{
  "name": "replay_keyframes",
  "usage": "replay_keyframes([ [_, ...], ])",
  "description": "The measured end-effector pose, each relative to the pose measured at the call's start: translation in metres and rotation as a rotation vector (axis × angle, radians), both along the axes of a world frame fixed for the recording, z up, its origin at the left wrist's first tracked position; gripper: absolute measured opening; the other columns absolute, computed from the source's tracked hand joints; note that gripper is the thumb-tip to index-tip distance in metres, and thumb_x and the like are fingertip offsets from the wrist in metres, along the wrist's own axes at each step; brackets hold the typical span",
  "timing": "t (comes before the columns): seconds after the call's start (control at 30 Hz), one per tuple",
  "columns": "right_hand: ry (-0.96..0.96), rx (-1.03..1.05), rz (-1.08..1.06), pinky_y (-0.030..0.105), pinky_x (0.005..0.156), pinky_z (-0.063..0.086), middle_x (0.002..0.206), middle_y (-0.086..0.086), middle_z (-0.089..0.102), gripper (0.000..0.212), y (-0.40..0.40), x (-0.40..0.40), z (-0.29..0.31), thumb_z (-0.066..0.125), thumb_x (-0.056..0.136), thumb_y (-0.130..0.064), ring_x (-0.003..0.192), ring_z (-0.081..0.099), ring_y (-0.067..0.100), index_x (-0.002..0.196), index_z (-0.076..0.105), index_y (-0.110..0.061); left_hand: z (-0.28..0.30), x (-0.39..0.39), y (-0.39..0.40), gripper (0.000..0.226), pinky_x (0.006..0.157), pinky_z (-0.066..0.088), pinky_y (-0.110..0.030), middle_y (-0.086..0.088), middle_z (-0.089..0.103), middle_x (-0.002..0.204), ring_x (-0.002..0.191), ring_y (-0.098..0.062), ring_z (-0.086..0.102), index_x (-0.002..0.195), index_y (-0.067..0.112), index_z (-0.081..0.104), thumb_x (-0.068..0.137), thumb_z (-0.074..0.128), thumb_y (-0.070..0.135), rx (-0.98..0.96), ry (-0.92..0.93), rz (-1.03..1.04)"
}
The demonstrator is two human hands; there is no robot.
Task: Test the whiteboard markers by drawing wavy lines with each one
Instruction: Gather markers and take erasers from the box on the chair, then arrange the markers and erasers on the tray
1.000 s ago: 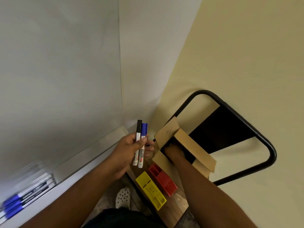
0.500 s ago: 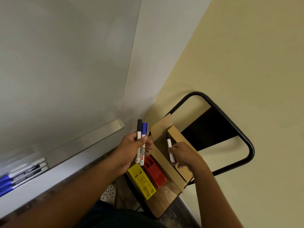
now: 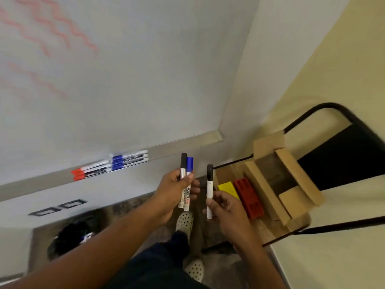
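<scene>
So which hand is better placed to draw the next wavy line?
Probably the right hand: it holds one black-capped marker alone. The left hand already grips two markers, so it is less free.

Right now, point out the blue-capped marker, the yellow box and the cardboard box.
blue-capped marker (image 3: 189,163), head view, on its cap.
yellow box (image 3: 228,189), head view, top face.
cardboard box (image 3: 288,161), head view, right flap.

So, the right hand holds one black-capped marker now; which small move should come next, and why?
Probably uncap it: bring the right hand toward the left hand so its free fingers can pull off the black cap. The black-capped marker is still capped and upright. The left hand already grips a black marker and a blue marker, and the whiteboard shows only red wavy lines.
</scene>
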State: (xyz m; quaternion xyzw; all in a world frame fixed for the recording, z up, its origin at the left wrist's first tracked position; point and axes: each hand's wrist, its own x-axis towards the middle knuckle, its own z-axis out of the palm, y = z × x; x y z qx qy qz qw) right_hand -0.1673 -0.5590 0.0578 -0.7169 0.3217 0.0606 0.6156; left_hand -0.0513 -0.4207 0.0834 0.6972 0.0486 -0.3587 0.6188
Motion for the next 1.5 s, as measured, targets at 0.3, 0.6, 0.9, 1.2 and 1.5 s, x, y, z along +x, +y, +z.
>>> replay_keyframes([
  [0.3,-0.077,-0.062,0.208,0.027,0.083,0.064,0.103,-0.01,0.075,0.014,0.098,0.059,0.0,0.072,0.098,-0.027,0.097,0.073,0.009,0.112,0.073,-0.027,0.001,0.008,0.13,0.019,0.088,0.061,-0.041,-0.013,0.074,0.106,0.092,-0.025,0.072,0.12,0.015,0.065,0.104,0.055,0.018,0.024,0.054,0.36],
  [0.6,-0.118,-0.297,0.491,0.009,0.075,0.048,0.097,-0.02,0.067,0.019,0.242,0.168,-0.012,0.072,0.098,-0.023,0.089,0.065,-0.001,0.116,0.071,-0.029,-0.015,0.064,0.278,0.024,0.096,0.059,-0.047,-0.015,0.07,0.11,0.101,-0.028,0.072,0.127,0.017,0.06,0.103,0.058,0.015,-0.018,0.178,0.688],
  [0.9,-0.206,-0.827,0.909,0.037,0.087,0.046,0.109,0.003,0.07,0.022,0.387,0.28,-0.078,0.065,0.1,-0.026,0.105,0.061,0.026,0.117,0.078,-0.021,-0.027,0.114,0.421,0.027,0.075,0.058,-0.039,-0.021,0.067,0.107,0.096,-0.032,0.07,0.128,0.005,0.06,0.102,0.058,0.011,-0.144,0.301,0.929],
  [1.2,-0.19,-1.132,1.143,0.04,0.083,0.047,0.111,0.005,0.063,0.022,0.417,0.315,-0.117,0.056,0.103,-0.021,0.104,0.059,0.029,0.117,0.073,-0.022,-0.045,0.12,0.46,0.027,0.082,0.059,-0.04,-0.022,0.065,0.118,0.104,-0.031,0.067,0.129,0.006,0.06,0.103,0.056,0.011,-0.271,0.363,0.971],
  [1.5,-0.137,-1.178,1.27,0.042,0.099,0.04,0.127,0.006,0.059,0.038,0.417,0.318,-0.122,0.048,0.102,-0.006,0.122,0.051,0.03,0.133,0.065,-0.021,-0.053,0.125,0.478,0.025,0.071,0.057,-0.037,-0.024,0.066,0.118,0.113,-0.038,0.068,0.126,0.007,0.062,0.103,0.057,0.013,-0.247,0.382,0.977],
])
